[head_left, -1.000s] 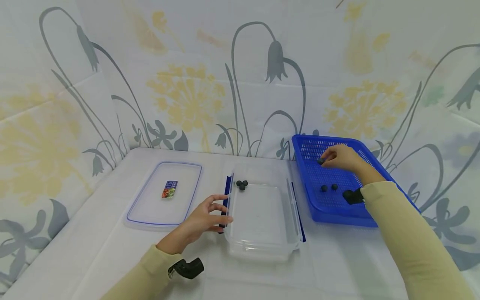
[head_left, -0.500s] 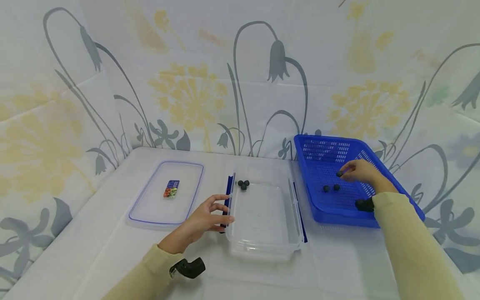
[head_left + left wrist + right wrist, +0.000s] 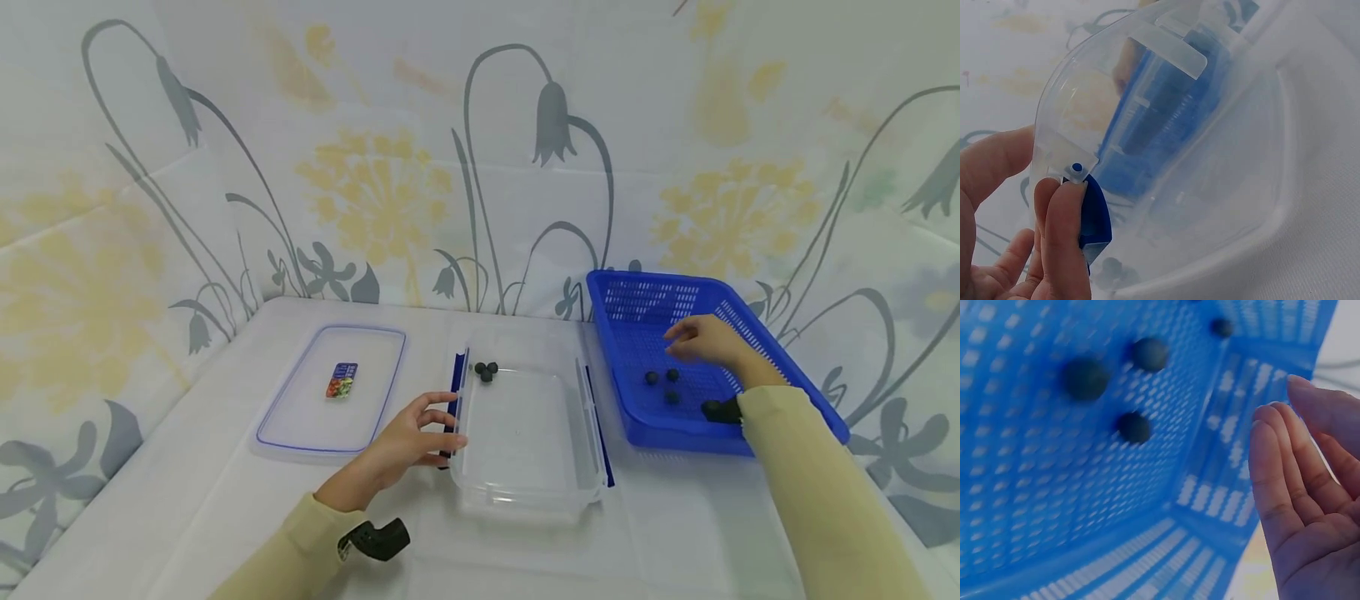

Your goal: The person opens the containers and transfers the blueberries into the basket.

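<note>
My left hand holds the left side of a clear plastic container; in the left wrist view its fingertips are at the container's blue latch. Three small dark round balls lie together in the container's far left corner. My right hand hovers over the blue basket, loosely bent, thumb apart from the fingers, holding nothing. Three dark balls lie on the basket floor in the head view. The right wrist view shows another dark ball near the basket's corner.
Left of the container lies its flat clear lid with a blue seal and a colourful label. A white cloth covers the table, and a flower-printed curtain hangs behind it.
My right hand has moved right and toward me over the basket and let go of a dark ball, which now lies with the other two. My left hand stays put.
</note>
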Demonstrator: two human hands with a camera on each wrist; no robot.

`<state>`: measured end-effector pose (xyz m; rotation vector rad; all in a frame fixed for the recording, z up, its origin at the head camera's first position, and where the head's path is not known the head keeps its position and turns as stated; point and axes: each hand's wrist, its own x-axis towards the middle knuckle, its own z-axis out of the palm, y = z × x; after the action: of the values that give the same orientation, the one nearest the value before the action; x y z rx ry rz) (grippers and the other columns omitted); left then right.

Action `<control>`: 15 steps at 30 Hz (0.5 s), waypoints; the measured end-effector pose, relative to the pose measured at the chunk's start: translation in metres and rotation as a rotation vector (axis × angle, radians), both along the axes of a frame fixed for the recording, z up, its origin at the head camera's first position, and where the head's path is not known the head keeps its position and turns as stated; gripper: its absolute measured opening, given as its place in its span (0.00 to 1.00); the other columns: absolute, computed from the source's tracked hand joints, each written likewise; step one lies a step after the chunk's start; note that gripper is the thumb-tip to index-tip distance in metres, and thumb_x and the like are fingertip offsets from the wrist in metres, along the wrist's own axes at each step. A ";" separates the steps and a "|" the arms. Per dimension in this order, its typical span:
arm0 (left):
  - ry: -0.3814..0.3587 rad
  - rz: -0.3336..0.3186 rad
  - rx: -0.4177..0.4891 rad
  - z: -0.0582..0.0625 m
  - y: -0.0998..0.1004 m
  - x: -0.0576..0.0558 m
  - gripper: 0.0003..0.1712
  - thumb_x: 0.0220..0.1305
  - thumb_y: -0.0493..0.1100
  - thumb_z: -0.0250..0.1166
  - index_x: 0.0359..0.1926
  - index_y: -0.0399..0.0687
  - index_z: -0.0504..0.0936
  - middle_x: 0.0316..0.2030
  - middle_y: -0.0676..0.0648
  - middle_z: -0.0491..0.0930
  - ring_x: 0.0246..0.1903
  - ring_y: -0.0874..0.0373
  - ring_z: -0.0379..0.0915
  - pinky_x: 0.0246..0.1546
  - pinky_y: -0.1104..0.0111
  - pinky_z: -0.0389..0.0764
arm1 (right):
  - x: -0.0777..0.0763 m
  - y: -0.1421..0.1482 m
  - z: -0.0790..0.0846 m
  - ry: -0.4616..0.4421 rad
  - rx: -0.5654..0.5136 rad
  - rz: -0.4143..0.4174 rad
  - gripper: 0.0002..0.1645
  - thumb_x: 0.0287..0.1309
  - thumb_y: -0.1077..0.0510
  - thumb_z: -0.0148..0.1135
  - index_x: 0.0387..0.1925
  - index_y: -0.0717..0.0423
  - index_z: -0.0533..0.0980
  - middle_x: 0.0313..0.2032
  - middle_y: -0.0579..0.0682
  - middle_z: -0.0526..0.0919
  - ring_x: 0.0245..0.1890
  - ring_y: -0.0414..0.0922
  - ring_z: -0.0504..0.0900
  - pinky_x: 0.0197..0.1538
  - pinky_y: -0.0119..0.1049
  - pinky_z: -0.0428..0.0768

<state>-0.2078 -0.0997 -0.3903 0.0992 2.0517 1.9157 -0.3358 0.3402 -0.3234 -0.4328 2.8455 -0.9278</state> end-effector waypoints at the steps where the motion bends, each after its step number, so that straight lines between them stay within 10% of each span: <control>1: 0.001 0.000 0.001 0.000 0.000 0.000 0.36 0.55 0.38 0.68 0.64 0.46 0.63 0.46 0.41 0.71 0.34 0.54 0.76 0.38 0.59 0.81 | 0.000 -0.003 0.003 0.006 0.001 -0.002 0.16 0.57 0.64 0.60 0.44 0.73 0.73 0.35 0.58 0.81 0.35 0.53 0.80 0.40 0.47 0.80; 15: 0.004 -0.011 0.012 0.000 0.000 0.000 0.37 0.54 0.38 0.69 0.64 0.46 0.63 0.46 0.41 0.72 0.34 0.54 0.76 0.38 0.59 0.81 | 0.000 -0.071 0.032 0.136 -0.017 0.051 0.18 0.57 0.58 0.63 0.45 0.67 0.76 0.35 0.55 0.79 0.37 0.52 0.78 0.43 0.46 0.77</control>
<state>-0.2076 -0.1001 -0.3900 0.1179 2.0385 1.9227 -0.3354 0.2695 -0.2910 -0.5882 2.9335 -0.9483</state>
